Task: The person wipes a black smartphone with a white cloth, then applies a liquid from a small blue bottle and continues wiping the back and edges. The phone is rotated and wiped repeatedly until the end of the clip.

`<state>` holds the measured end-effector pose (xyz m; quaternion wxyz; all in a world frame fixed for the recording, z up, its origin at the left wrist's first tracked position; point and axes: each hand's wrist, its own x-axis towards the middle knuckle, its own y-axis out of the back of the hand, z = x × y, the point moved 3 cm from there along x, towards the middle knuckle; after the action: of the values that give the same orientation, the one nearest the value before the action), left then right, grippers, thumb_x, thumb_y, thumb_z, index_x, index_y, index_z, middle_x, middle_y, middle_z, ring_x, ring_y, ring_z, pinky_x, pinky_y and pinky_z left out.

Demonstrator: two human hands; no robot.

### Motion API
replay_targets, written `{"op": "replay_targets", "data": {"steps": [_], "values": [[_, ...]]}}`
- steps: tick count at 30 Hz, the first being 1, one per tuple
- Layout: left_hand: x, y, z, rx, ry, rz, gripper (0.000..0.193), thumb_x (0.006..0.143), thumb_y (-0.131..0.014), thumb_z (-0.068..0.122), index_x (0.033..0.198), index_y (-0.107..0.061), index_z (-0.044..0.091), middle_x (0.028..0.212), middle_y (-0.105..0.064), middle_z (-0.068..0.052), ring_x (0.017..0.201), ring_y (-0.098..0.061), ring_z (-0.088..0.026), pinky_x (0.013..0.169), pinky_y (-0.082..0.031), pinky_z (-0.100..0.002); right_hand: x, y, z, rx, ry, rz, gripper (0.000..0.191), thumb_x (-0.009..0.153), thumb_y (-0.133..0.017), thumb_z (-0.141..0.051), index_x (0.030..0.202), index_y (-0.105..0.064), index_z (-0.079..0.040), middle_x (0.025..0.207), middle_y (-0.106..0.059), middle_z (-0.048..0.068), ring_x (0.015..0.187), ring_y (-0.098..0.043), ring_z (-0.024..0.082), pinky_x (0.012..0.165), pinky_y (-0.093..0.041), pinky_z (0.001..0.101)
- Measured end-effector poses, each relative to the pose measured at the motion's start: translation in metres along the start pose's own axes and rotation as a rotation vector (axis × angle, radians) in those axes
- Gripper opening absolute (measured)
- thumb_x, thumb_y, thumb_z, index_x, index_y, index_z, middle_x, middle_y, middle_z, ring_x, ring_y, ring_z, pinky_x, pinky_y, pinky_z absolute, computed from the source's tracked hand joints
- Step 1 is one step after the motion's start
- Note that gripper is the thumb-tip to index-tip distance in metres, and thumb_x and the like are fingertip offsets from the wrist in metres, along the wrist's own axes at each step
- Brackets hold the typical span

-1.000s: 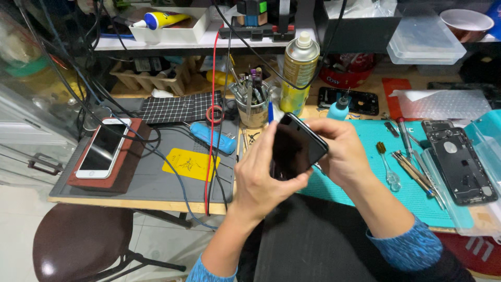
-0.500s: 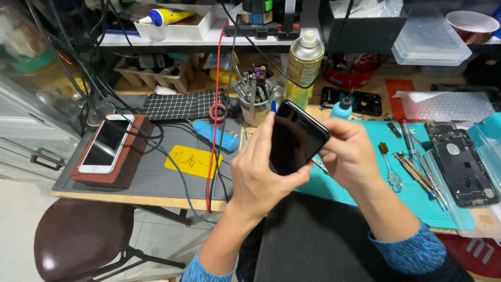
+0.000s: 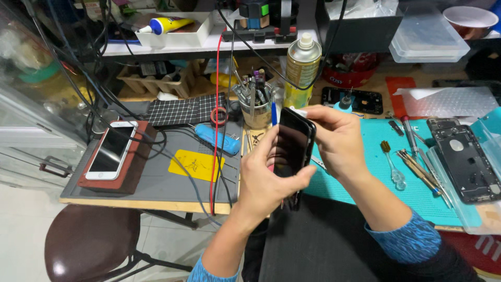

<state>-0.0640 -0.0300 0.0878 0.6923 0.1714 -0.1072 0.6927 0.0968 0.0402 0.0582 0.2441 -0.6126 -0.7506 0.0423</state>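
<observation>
Black phone (image 3: 292, 143) held upright over the desk's front edge, dark glossy screen, no visible cracks. Left hand (image 3: 269, 177) grips its lower half; right hand (image 3: 336, 141) pinches the top corner with a white wipe (image 3: 298, 111). Teal mat (image 3: 365, 172) to the right carries loose tools and an opened phone shell (image 3: 464, 159). Behind: cup (image 3: 257, 112) crammed with tools, spray can (image 3: 301, 68).

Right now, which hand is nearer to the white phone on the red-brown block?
Left. The left hand is nearer the white phone; the right hand is beyond it, farther right.
</observation>
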Motion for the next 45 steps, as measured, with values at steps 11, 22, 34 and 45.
{"op": "replay_targets", "data": {"steps": [11,22,34,45], "values": [[0.007,0.003,-0.050,-0.702,0.244,-0.144,0.057,0.091,-0.076,0.027,0.134,-0.057,-0.005,0.114,-0.069,-0.008,0.099,-0.072,-0.017,0.083,-0.062,-0.032,-0.013,-0.043,-0.043,-0.783,0.583,-0.066,0.016,0.089,-0.072,0.009,0.103,-0.072,0.002,0.102,-0.073,0.010,0.091,-0.072,0.019,0.080,-0.056,0.0279],[0.007,0.006,-0.042,-0.486,0.057,0.001,0.056,0.093,-0.079,0.015,0.139,-0.056,-0.008,0.119,-0.069,-0.008,0.105,-0.068,-0.012,0.094,-0.057,-0.026,-0.015,-0.031,-0.027,-0.629,0.380,-0.126,0.014,0.087,-0.070,0.007,0.101,-0.073,0.003,0.101,-0.075,0.010,0.089,-0.071,0.016,0.076,-0.056,0.0256],[0.001,0.002,0.019,0.394,-0.264,0.260,0.080,0.071,-0.093,0.020,0.136,-0.055,-0.008,0.108,-0.074,-0.013,0.092,-0.075,-0.015,0.081,-0.062,-0.029,-0.018,0.012,-0.001,0.009,0.061,-0.030,0.020,0.089,-0.068,0.012,0.108,-0.072,0.008,0.108,-0.073,0.012,0.096,-0.069,0.015,0.086,-0.056,0.0279],[0.004,0.007,-0.035,-0.676,0.251,-0.225,0.062,0.089,-0.080,0.027,0.137,-0.056,-0.006,0.117,-0.069,-0.010,0.101,-0.070,-0.018,0.083,-0.060,-0.031,-0.030,-0.027,-0.036,-0.581,0.507,-0.149,0.017,0.090,-0.071,0.010,0.105,-0.073,0.002,0.108,-0.072,0.011,0.093,-0.071,0.018,0.080,-0.059,0.0257]]}}
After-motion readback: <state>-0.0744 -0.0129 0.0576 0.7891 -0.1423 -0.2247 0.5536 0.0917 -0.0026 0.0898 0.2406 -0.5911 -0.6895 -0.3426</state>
